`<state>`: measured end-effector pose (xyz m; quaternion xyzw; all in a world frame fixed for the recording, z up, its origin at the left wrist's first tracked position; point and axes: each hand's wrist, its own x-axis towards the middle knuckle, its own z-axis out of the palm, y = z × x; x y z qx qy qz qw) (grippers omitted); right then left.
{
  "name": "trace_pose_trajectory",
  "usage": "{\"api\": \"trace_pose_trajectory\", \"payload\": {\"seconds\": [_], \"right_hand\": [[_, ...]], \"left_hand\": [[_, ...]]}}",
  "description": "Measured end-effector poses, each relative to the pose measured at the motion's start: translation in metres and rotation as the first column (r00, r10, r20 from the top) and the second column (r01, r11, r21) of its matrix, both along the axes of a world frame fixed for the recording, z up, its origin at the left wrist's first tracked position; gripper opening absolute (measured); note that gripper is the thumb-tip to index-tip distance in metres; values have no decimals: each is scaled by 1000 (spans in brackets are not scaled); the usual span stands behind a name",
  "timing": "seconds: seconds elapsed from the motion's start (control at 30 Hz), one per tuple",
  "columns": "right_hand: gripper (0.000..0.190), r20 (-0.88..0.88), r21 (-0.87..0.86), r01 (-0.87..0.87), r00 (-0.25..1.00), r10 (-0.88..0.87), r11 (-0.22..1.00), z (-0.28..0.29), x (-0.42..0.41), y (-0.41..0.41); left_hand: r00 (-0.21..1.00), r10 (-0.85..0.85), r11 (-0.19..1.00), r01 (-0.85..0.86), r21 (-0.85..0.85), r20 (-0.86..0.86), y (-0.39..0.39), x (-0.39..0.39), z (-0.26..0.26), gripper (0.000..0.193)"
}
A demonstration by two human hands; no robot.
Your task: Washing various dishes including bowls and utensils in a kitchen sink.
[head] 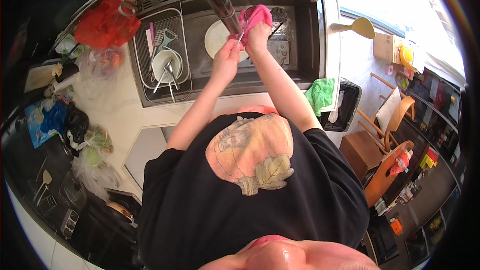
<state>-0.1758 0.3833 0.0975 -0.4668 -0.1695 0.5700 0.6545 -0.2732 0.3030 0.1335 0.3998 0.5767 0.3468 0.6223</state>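
Observation:
My left hand (228, 53) grips the thin handle of a metal spoon or small ladle (242, 34) over the sink. My right hand (259, 36) holds a pink cloth (262, 14) against the utensil's round head, part of which shows within the cloth. Below both hands, a pale round plate (215, 41) lies in the dark sink basin (195, 18), partly hidden by the hands and the faucet. The thick metal faucet (217, 0) reaches down close to my fingers. Dark slender items lie behind my right hand, too covered to name.
Left in the sink hangs a wire drain basket (140, 54) with white bowls (160, 60), several spoons, a peeler (170, 36) and a purple-handled knife (151, 30). A red plastic bag (107, 22) and scissors (127, 4) lie beyond. A green cloth (323, 93) drapes over the counter's right corner, above a black bin (350, 105).

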Motion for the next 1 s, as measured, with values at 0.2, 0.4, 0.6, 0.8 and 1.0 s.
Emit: {"api": "trace_pose_trajectory", "payload": {"seconds": [0.2, 0.4, 0.6, 0.8, 1.0], "right_hand": [[13, -354, -175, -135, 933, 65, 975, 5, 9, -14], [16, -369, -202, -255, 914, 168, 946, -1, 16, -32], [15, -307, -297, -337, 920, 245, 894, -15, 26, -33], [24, -210, -326, -626, 779, 591, 708, -25, 20, -42], [35, -471, -258, -675, 712, 520, 691, -38, 39, -37]], "left_hand": [[995, 73, 996, -70, 48, -73, -9, 20, -9, 18], [971, 135, 978, -98, 186, -199, -15, 28, -26, 22], [824, 388, 886, -211, 412, -412, -7, 20, -64, 34], [945, 301, 953, -297, -55, 127, 43, 15, -35, 24], [903, 384, 918, -351, -182, 194, 57, 31, -38, 30]]}}
